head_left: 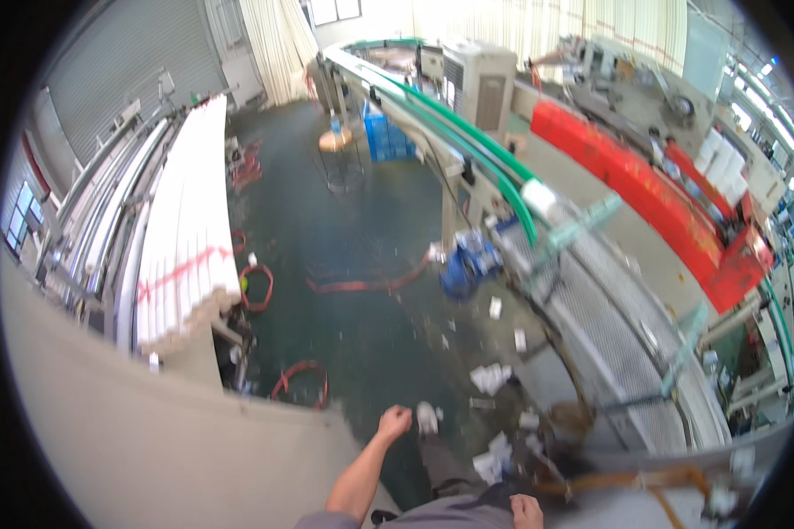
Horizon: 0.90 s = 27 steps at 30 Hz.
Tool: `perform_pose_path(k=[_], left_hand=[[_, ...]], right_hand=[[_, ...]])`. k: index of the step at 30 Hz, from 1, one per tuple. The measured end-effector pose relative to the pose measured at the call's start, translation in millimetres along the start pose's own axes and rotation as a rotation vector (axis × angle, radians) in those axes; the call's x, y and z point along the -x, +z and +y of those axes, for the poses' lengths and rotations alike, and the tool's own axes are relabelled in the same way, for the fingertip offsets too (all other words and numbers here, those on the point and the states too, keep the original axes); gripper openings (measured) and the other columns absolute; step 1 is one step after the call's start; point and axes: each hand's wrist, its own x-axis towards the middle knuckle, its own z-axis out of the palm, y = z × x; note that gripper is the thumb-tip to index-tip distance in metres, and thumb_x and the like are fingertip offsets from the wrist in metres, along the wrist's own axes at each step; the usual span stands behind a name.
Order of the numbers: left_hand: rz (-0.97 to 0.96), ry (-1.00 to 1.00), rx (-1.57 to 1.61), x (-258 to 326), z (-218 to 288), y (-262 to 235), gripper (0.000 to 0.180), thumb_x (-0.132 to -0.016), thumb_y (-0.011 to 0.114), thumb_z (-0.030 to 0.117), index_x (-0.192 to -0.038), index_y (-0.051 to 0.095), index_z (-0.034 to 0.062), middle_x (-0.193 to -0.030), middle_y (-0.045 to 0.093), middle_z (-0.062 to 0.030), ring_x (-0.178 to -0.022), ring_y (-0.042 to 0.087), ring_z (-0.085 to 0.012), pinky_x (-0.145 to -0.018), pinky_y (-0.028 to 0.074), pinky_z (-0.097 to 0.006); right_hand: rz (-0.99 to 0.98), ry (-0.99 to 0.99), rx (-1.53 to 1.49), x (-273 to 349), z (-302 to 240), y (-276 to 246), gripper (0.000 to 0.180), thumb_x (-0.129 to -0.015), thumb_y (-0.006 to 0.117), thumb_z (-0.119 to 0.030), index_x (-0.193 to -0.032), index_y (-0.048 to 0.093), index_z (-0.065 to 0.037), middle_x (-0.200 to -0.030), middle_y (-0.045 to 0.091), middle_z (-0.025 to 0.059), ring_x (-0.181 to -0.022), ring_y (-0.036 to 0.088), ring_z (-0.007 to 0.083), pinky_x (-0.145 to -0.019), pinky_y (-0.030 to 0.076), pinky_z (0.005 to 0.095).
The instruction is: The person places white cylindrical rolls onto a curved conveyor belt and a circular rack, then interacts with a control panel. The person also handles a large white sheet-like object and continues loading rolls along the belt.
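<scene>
Left hand [395, 421] hung curled, seemingly empty, right hand [527, 511] half-hidden, its grip untellable, while paper scraps [490, 379], probably waste, lay on the floor [370, 229] beyond the conveyor's [604, 331] left edge.

So, finishes around here: the floor [353, 229] is a dark green coat with a soft, wet-looking gloss. The long white lengths [190, 203] look smooth, maybe plastic, but we can't swear to it. Our favourite is the red beam [626, 181], painted metal by the look of it, pretty scuffed. The conveyor bed [604, 326] is grey with a fine mesh-like texture, and the green rail [481, 139] reads as slick plastic. We've also got a ribbed metal shutter [132, 70], cloth curtains [282, 44], a plastic-looking blue crate [395, 143], matt paper scraps [491, 379] and our matt grey cloth top [415, 522].
</scene>
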Motion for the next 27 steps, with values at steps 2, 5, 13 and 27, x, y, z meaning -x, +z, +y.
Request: perform_pose_path(k=[2,5,13,27], left_hand=[[0.031,-0.111,0.137,-41.1,44.8,-51.1,0.029,-0.092,0.065,0.027,-0.101,0.068,0.0004,-0.084,0.073,-0.0062,-0.070,0.068,-0.0138,-0.063,0.053,-0.028],[0.029,-0.264,0.228,-100.7,66.7,-159.2,0.031,-0.095,0.063,0.030,-0.113,0.065,0.0050,-0.090,0.073,-0.0084,-0.067,0.068,-0.0153,-0.055,0.051,-0.029],[0.367,-0.392,0.602,-408.4,135.1,-429.0,0.019,-0.097,0.060,0.024,-0.102,0.062,0.0062,-0.079,0.068,-0.0063,-0.059,0.065,-0.0138,-0.042,0.046,-0.029],[0.415,0.048,0.388,-1117.3,538.1,-1035.2,0.027,-0.098,0.063,0.028,-0.113,0.064,0.0054,-0.089,0.071,-0.0059,-0.071,0.067,-0.0134,-0.058,0.050,-0.024]], right_hand=[[0.110,-0.098,0.155,-124.1,-111.6,11.2,0.034,-0.095,0.065,-0.022,-0.122,0.060,-0.001,-0.121,0.064,0.0185,-0.114,0.062,0.0312,-0.096,0.049,0.0366],[0.006,-0.463,0.047,-284.8,-320.6,26.4,0.030,-0.094,0.065,-0.027,-0.113,0.064,-0.003,-0.115,0.065,0.0160,-0.112,0.061,0.0344,-0.097,0.048,0.0402],[-0.386,-1.025,0.605,-736.6,-708.3,144.1,0.034,-0.095,0.060,-0.038,-0.108,0.065,-0.007,-0.101,0.066,0.0138,-0.097,0.063,0.0360,-0.084,0.052,0.0466],[-0.143,-0.431,0.336,-1318.0,-1115.4,318.0,0.033,-0.094,0.060,-0.037,-0.102,0.072,-0.007,-0.103,0.069,0.0160,-0.103,0.065,0.0336,-0.090,0.051,0.0436]])
